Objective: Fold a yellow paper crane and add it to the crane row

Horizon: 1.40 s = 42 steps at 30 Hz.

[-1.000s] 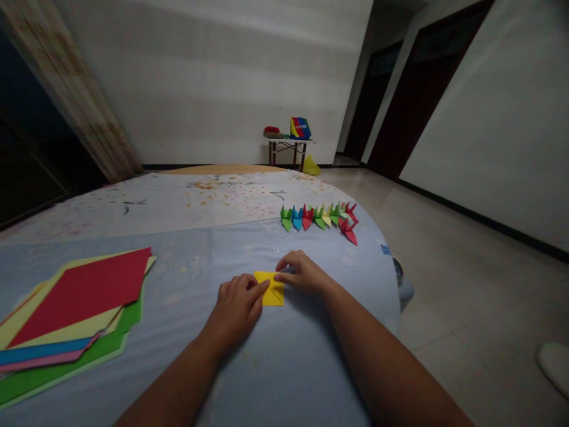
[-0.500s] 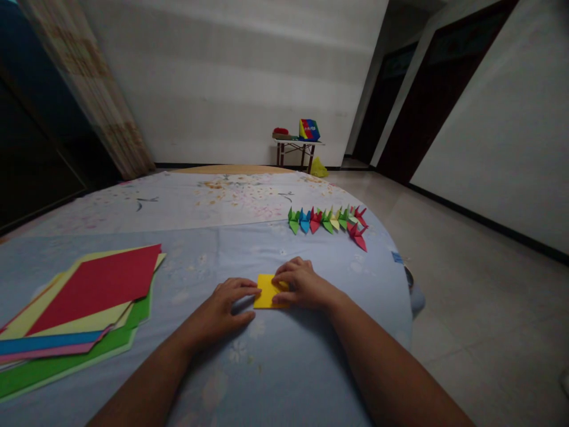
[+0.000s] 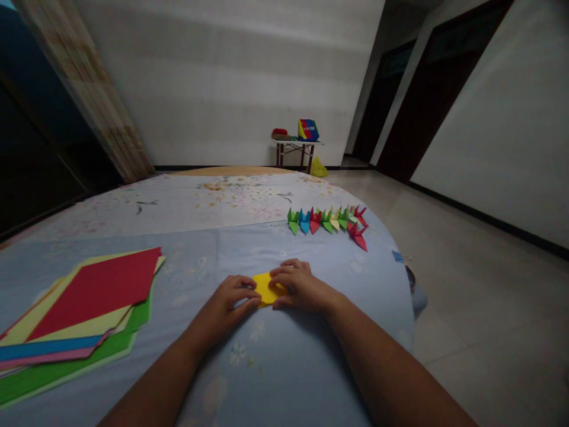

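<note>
A small folded square of yellow paper (image 3: 264,289) lies on the blue cloth, turned at a slight slant. At its left edge my left hand (image 3: 234,299) has its thumb and fingertips closed on the paper. My right hand (image 3: 299,286) covers the paper's right side, with curled fingers and thumb gripping it. That side's edge and the fold lines are hidden under the fingers.
At left lies a stack of coloured paper sheets, a red sheet (image 3: 100,287) on top. Several folded paper cranes (image 3: 315,220) stand in a row beyond my right hand, near the table's curved right edge. A small side table (image 3: 297,142) stands by the wall.
The yellow paper has turned slightly and shifted a little left. My left thumb and fingers have come in onto its left edge. My right hand stays on its right side.
</note>
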Tool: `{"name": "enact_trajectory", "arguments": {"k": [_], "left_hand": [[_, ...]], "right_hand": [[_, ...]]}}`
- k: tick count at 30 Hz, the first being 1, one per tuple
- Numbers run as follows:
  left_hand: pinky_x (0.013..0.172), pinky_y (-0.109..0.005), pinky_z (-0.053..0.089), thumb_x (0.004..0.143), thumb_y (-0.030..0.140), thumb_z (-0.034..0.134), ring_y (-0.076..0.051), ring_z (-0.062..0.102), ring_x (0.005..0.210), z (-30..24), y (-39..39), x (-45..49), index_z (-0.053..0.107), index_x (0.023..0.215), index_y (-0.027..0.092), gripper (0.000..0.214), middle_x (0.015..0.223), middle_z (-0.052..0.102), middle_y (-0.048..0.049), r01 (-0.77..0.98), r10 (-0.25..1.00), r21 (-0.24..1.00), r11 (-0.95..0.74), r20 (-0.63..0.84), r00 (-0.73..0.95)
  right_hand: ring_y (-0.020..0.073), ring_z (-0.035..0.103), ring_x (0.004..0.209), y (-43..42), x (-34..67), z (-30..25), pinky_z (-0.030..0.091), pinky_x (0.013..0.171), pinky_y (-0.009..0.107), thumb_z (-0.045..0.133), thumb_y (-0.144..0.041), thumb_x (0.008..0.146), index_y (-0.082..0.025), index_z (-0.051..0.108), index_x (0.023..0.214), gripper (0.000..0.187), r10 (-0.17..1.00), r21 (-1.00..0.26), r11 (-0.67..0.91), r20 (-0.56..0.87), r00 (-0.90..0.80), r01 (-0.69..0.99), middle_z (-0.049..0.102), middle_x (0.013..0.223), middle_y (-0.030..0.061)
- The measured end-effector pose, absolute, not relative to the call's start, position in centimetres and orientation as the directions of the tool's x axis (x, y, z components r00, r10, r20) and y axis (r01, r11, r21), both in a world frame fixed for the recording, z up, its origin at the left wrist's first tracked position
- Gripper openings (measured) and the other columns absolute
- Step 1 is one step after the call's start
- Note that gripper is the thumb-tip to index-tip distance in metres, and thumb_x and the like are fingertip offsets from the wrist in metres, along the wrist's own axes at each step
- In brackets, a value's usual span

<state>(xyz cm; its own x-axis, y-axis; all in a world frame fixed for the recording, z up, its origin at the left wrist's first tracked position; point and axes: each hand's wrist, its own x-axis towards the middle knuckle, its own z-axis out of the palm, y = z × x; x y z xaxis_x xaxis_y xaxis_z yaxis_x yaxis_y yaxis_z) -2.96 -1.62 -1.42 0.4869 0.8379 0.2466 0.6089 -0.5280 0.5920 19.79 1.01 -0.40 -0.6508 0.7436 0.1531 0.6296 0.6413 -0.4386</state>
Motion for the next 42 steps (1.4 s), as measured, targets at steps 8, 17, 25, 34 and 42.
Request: {"name": "enact_trajectory", "arguments": {"k": [8, 17, 25, 34, 42], "left_hand": [[0.079, -0.033, 0.043, 0.086, 0.03, 0.046, -0.018, 0.057, 0.084, -0.8, -1.4, -1.1, 0.066, 0.085, 0.022, 0.022, 0.085, 0.066, -0.0022, 0.702, 0.877, 0.527, -0.479, 0.249, 0.411], [0.079, -0.033, 0.046, 0.083, 0.028, 0.05, -0.018, 0.059, 0.086, -1.8, -1.4, -1.4, 0.057, 0.109, 0.021, 0.028, 0.095, 0.066, -0.0038, 0.733, 0.891, 0.511, -0.448, 0.327, 0.316], [0.089, -0.042, 0.036, 0.085, 0.022, 0.049, -0.023, 0.051, 0.105, -0.2, -4.0, -0.5, 0.061, 0.103, 0.023, 0.022, 0.108, 0.062, -0.006, 0.793, 0.782, 0.136, -0.594, 0.33, 0.529], [0.092, -0.045, 0.031, 0.087, 0.027, 0.046, -0.025, 0.048, 0.114, -0.8, -5.1, 1.0, 0.054, 0.12, 0.022, 0.034, 0.123, 0.058, -0.0063, 0.886, 0.878, 0.047, -0.462, 0.164, 0.449], [0.088, -0.046, 0.036, 0.087, 0.03, 0.044, -0.029, 0.05, 0.11, -0.7, -6.4, 2.3, 0.053, 0.122, 0.019, 0.038, 0.123, 0.056, -0.0134, 0.936, 0.93, -0.039, -0.349, 0.112, 0.351]], "right_hand": [[0.0215, 0.042, 0.098, 0.6, 19.2, -0.3, 0.029, 0.085, 0.037, 0.061, -0.044, 0.076, -0.024, 0.066, 0.099, 0.031, 0.753, -0.433, 0.639, 0.183, -0.633, 0.635, 0.058, 0.101, 0.0064], [0.0176, 0.047, 0.089, 1.1, 18.5, -1.7, 0.03, 0.079, 0.032, 0.06, -0.034, 0.079, -0.023, 0.066, 0.091, 0.017, 0.829, -0.497, 0.543, 0.187, -0.527, 0.677, 0.062, 0.088, 0.0033], [0.0169, 0.05, 0.086, 1.2, 18.4, -1.6, 0.032, 0.079, 0.03, 0.062, -0.033, 0.078, -0.023, 0.067, 0.089, 0.016, 0.838, -0.508, 0.529, 0.184, -0.514, 0.68, 0.064, 0.084, 0.0025], [0.0168, 0.051, 0.086, 1.4, 18.6, -1.9, 0.033, 0.08, 0.031, 0.059, -0.034, 0.08, -0.023, 0.067, 0.089, 0.017, 0.837, -0.519, 0.529, 0.188, -0.514, 0.671, 0.064, 0.084, 0.0027], [0.0211, 0.042, 0.105, 1.1, 19.4, -0.8, 0.031, 0.09, 0.037, 0.057, -0.034, 0.081, -0.026, 0.068, 0.097, 0.021, 0.787, -0.521, 0.59, 0.2, -0.584, 0.616, 0.058, 0.11, 0.005]]}}
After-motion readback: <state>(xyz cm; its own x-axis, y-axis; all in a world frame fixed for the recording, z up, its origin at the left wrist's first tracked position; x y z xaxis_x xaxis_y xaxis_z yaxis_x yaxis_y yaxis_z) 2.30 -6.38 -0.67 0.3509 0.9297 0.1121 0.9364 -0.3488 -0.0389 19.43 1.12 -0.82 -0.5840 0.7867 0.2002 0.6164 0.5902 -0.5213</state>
